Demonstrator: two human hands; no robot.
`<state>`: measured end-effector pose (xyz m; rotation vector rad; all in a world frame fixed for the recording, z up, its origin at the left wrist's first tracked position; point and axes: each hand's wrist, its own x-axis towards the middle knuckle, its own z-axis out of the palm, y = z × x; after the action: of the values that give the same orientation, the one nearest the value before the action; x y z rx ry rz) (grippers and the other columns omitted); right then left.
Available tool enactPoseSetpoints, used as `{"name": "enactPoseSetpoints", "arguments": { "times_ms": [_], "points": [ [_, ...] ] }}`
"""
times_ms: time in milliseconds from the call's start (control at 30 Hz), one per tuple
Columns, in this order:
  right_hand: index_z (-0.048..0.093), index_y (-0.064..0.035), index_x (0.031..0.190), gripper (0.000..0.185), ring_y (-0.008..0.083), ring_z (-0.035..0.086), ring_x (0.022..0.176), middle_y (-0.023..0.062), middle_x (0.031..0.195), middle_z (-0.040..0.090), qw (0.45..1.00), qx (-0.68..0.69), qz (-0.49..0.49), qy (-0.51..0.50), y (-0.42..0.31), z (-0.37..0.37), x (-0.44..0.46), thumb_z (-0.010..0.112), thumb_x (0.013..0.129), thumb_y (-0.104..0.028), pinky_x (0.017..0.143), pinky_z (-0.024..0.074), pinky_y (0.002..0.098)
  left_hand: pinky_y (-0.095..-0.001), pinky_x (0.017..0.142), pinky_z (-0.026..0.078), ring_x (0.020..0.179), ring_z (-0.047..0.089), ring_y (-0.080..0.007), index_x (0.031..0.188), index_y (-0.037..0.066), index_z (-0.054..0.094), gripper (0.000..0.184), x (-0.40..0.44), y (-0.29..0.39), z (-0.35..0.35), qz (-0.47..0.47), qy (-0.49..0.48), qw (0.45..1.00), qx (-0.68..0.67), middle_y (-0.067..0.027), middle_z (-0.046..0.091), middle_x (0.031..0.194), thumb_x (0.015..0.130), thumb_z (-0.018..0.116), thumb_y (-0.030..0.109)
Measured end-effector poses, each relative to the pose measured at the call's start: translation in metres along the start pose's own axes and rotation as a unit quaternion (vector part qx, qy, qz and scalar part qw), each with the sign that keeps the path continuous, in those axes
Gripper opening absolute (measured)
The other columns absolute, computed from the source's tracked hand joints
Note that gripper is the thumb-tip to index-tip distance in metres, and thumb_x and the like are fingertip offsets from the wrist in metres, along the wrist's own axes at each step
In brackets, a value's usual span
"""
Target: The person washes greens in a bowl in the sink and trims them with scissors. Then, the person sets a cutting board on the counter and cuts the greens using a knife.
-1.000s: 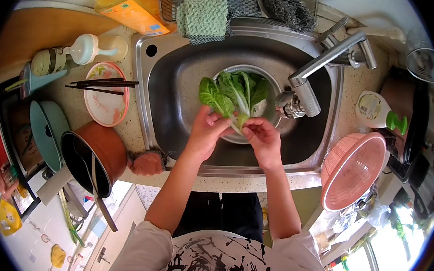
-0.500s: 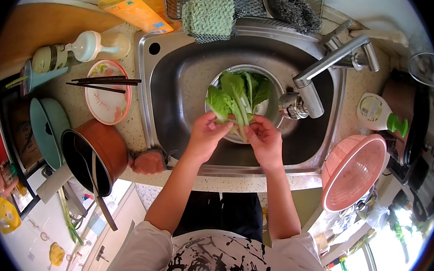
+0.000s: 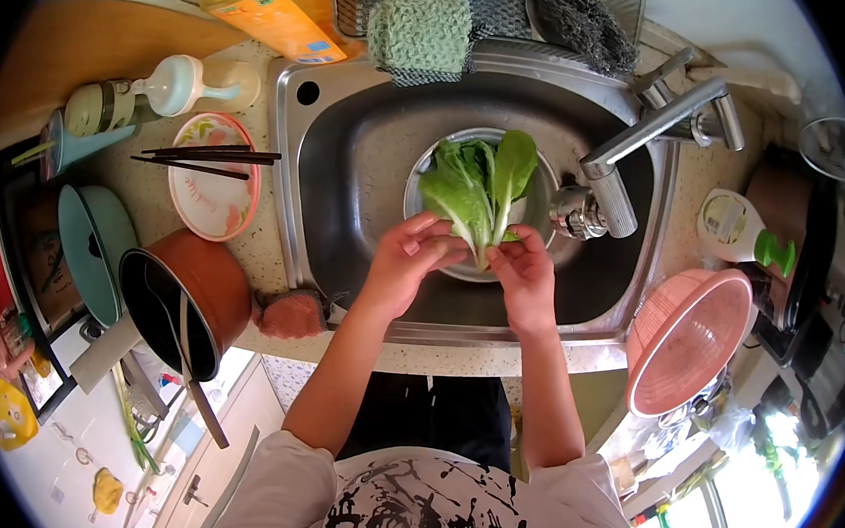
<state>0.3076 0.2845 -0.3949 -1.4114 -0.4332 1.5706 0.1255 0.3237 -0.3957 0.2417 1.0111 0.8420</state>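
A head of leafy greens (image 3: 476, 180) with pale stems is held over a round metal bowl (image 3: 547, 189) in the sink (image 3: 351, 163). My right hand (image 3: 526, 282) pinches the stem base between thumb and fingers. On the other side, my left hand (image 3: 405, 268) has its fingers curled against the lower edge of the left leaf, thumb close to the fingertips. The leaves fan out away from me and cover much of the bowl, so what lies inside it is mostly hidden.
A faucet (image 3: 613, 193) reaches over the sink's right side. To the left are a patterned bowl (image 3: 209, 198) with chopsticks (image 3: 206, 159) across it and a brown pot (image 3: 214, 275). A pink colander (image 3: 693, 344) and dish soap bottle (image 3: 730, 225) stand right; a green cloth (image 3: 419, 33) hangs behind.
The leaves have spread further apart, with one leaf now upright on the right. My left hand's fingers have opened slightly and shifted away from the stem base; my right hand keeps its pinch.
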Motion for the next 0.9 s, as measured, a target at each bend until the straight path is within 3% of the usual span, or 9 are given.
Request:
{"name": "enactPoseSetpoints", "arguments": {
  "times_ms": [100, 333, 400, 500, 600, 700, 800, 900],
  "points": [
    [0.049, -0.0026, 0.123, 0.034, 0.0092, 0.063, 0.090, 0.0064, 0.099, 0.069, 1.000, 0.015, 0.000, 0.008, -0.001, -0.002, 0.001, 0.064, 0.093, 0.005, 0.080, 0.0492, 0.0232, -0.0392, 0.091, 0.059, 0.100, 0.070, -0.0260, 0.126, -0.001, 0.062, 0.028, 0.002, 0.011, 0.000, -0.056, 0.018, 0.996, 0.073, -0.0170, 0.069, 0.113, 0.098, 0.059, 0.002],
    [0.050, -0.0026, 0.123, 0.037, 0.0106, 0.064, 0.092, 0.0067, 0.101, 0.068, 0.999, -0.011, 0.001, 0.043, -0.001, -0.015, 0.006, 0.066, 0.091, 0.006, 0.083, 0.0499, 0.0243, -0.0332, 0.087, 0.059, 0.093, 0.071, -0.0206, 0.119, -0.002, 0.068, 0.023, 0.007, 0.007, -0.019, 0.002, 0.053, 0.984, 0.170, -0.0139, 0.071, 0.108, 0.098, 0.064, 0.007],
    [0.051, -0.0028, 0.122, 0.036, 0.0103, 0.064, 0.093, 0.0062, 0.101, 0.068, 0.998, -0.051, 0.009, 0.039, 0.001, -0.022, 0.007, 0.067, 0.091, 0.005, 0.083, 0.0495, 0.0236, -0.0307, 0.084, 0.058, 0.090, 0.070, -0.0179, 0.117, -0.001, 0.069, 0.022, 0.010, 0.004, -0.025, 0.036, 0.071, 0.965, 0.250, -0.0100, 0.072, 0.104, 0.098, 0.064, 0.007],
    [0.054, -0.0022, 0.121, 0.035, 0.0095, 0.064, 0.090, 0.0052, 0.098, 0.069, 0.993, -0.111, 0.003, 0.042, 0.004, -0.028, 0.009, 0.069, 0.090, 0.002, 0.081, 0.0495, 0.0227, -0.0288, 0.079, 0.056, 0.083, 0.068, -0.0173, 0.115, 0.004, 0.071, 0.020, 0.016, 0.000, -0.029, 0.122, 0.082, 0.889, 0.434, -0.0077, 0.071, 0.091, 0.095, 0.065, 0.006],
    [0.054, -0.0010, 0.121, 0.035, 0.0097, 0.064, 0.086, 0.0047, 0.093, 0.066, 0.979, -0.196, -0.002, 0.056, 0.000, -0.028, 0.009, 0.069, 0.090, 0.002, 0.077, 0.0499, 0.0228, -0.0304, 0.074, 0.054, 0.077, 0.066, -0.0203, 0.114, 0.009, 0.073, 0.026, 0.024, -0.004, -0.031, 0.125, 0.042, 0.778, 0.614, -0.0109, 0.066, 0.083, 0.089, 0.068, 0.005],
    [0.054, 0.0002, 0.121, 0.035, 0.0100, 0.063, 0.083, 0.0050, 0.092, 0.065, 0.961, -0.269, -0.009, 0.061, -0.005, -0.027, 0.009, 0.070, 0.089, 0.001, 0.073, 0.0502, 0.0235, -0.0360, 0.075, 0.055, 0.080, 0.067, -0.0290, 0.113, 0.010, 0.073, 0.030, 0.033, -0.011, -0.020, 0.105, 0.041, 0.760, 0.640, -0.0170, 0.067, 0.091, 0.084, 0.068, 0.003],
    [0.055, 0.0007, 0.120, 0.034, 0.0103, 0.063, 0.082, 0.0053, 0.092, 0.065, 0.951, -0.303, -0.017, 0.060, -0.006, -0.030, 0.010, 0.070, 0.089, 0.000, 0.073, 0.0501, 0.0238, -0.0461, 0.082, 0.053, 0.094, 0.066, -0.0374, 0.109, 0.007, 0.073, 0.030, 0.047, -0.026, -0.023, 0.120, 0.048, 0.744, 0.656, -0.0203, 0.068, 0.106, 0.081, 0.062, 0.004],
    [0.055, 0.0008, 0.119, 0.034, 0.0106, 0.063, 0.082, 0.0054, 0.091, 0.066, 0.947, -0.315, -0.022, 0.057, -0.004, -0.035, 0.011, 0.070, 0.089, 0.000, 0.073, 0.0500, 0.0240, -0.0477, 0.084, 0.053, 0.095, 0.065, -0.0402, 0.113, 0.006, 0.071, 0.032, 0.056, -0.031, -0.028, 0.147, 0.036, 0.731, 0.666, -0.0212, 0.068, 0.110, 0.083, 0.061, 0.007]
  ]
}}
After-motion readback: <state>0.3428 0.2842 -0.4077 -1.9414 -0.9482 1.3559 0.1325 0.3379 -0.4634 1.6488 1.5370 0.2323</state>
